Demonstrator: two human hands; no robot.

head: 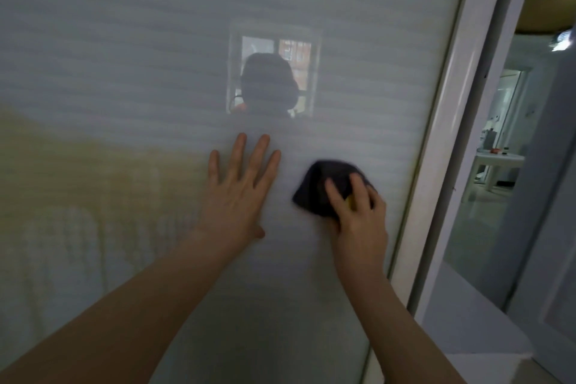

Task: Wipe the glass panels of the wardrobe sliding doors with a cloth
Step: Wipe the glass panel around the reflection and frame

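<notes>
The left hand [238, 188] is spread wide open, fingers straight and flat on the big glass panel [124, 56]. Just to its right, the right hand [358, 212] curls its fingers over a dark cloth [321, 184] and presses it on the glass. A bit of yellow peeks out under the fingers. Farther right is the white door frame [452, 134]. Past it, far away, stands a white table [495, 165], with small things on it too tiny to make out.
</notes>
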